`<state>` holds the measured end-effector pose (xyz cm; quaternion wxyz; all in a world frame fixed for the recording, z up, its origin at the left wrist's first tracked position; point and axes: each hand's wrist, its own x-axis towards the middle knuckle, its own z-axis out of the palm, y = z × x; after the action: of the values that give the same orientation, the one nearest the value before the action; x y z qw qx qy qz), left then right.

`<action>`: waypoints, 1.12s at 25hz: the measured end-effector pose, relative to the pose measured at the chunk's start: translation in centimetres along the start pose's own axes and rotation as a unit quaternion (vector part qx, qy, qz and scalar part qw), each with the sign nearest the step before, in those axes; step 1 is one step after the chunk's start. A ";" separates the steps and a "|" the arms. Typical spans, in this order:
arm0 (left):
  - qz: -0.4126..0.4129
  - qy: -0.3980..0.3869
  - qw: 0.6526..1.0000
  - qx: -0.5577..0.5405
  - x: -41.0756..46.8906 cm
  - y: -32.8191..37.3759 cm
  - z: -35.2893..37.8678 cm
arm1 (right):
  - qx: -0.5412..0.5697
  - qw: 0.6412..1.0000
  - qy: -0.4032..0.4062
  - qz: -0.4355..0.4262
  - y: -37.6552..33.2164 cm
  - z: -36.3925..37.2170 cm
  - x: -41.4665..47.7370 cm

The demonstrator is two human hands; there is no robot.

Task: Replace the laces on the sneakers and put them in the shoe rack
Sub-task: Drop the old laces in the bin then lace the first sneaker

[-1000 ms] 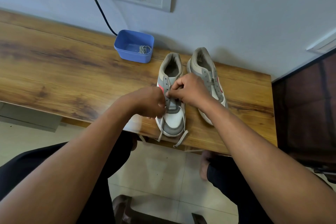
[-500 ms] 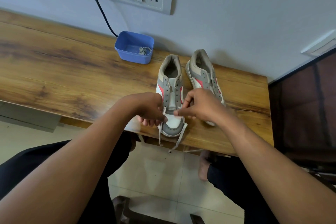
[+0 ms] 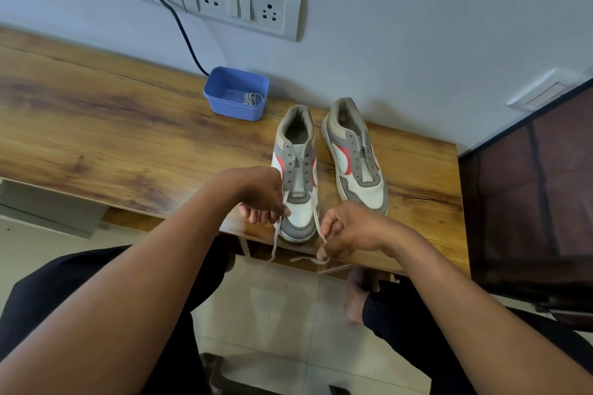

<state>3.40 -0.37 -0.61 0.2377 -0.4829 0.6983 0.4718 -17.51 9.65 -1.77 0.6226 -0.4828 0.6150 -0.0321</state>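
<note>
Two grey, white and red sneakers stand side by side on the wooden table (image 3: 96, 125), toes toward me. The left sneaker (image 3: 296, 176) has a pale lace (image 3: 316, 224) threaded only through its lowest eyelets, both ends hanging over the table's front edge. My left hand (image 3: 260, 199) pinches the left strand beside the toe. My right hand (image 3: 349, 231) grips the right strand, pulled down past the edge. The right sneaker (image 3: 354, 157) has no lace and sits untouched.
A blue plastic tub (image 3: 236, 93) with a coiled grey lace (image 3: 253, 99) stands at the wall behind the sneakers. A black cable (image 3: 183, 32) runs from the wall socket panel down behind the tub. A dark mesh-fronted unit (image 3: 529, 202) stands right of the table. Tiled floor lies below.
Both hands have moved from the middle of the left sneaker's tongue down to its toe and toward me, drawing the lace ends out over the table edge.
</note>
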 end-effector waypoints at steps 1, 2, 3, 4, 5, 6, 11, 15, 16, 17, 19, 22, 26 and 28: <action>0.000 -0.002 1.000 -0.001 0.0 0.0 0.0 | -0.043 0.998 -0.042 0.016 0.0 0.1 -0.1; 0.000 -0.003 1.000 -0.001 0.0 0.0 -0.1 | -0.096 0.992 -0.071 0.028 0.1 0.3 -0.2; 0.001 -0.003 1.000 -0.001 0.0 0.0 -0.1 | -0.152 0.984 -0.089 0.041 0.0 0.5 -0.1; 0.002 -0.003 1.000 0.001 0.0 0.0 -0.1 | -0.202 0.973 -0.096 0.061 -0.2 0.5 -0.2; 0.001 -0.004 1.000 0.003 0.1 0.0 -0.1 | -0.236 0.964 -0.094 0.081 -0.6 0.5 -0.5; 0.000 -0.005 1.000 0.001 0.1 0.0 -0.2 | -0.256 0.960 -0.079 0.085 -1.2 0.1 -0.9; 0.033 0.042 0.998 0.013 -0.3 -0.1 -0.5 | -0.209 0.955 0.170 -0.122 -4.5 -1.7 -0.9; 0.073 0.121 0.987 0.077 -0.4 0.4 -0.4 | -0.179 0.928 0.287 -0.157 -7.1 -0.8 2.8; 0.073 0.131 0.985 0.085 -0.3 0.4 -0.4 | -0.206 0.917 0.305 -0.151 -7.5 -0.5 3.8; 0.073 0.137 0.984 0.086 -0.3 0.4 -0.4 | -0.234 0.906 0.323 -0.142 -7.9 -0.4 4.6; 0.076 0.124 0.985 0.091 -0.4 0.4 -0.3 | -0.262 0.890 0.352 -0.123 -8.1 -0.3 5.7; 0.067 0.041 0.993 0.091 -0.7 0.5 -0.2 | -0.241 0.901 0.343 -0.113 -7.9 -0.7 6.3; 0.058 0.043 0.996 0.054 -0.9 0.1 -0.4 | -0.203 0.918 0.318 -0.122 -7.6 -1.2 6.2; 0.069 0.118 0.989 0.061 -0.7 -0.1 -0.2 | -0.203 0.919 0.314 -0.126 -7.5 -1.2 6.3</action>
<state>3.78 -0.22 0.02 0.1497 -0.4703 0.7808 0.3831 -12.73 1.01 -1.30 0.2766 -0.6372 0.7066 -0.1347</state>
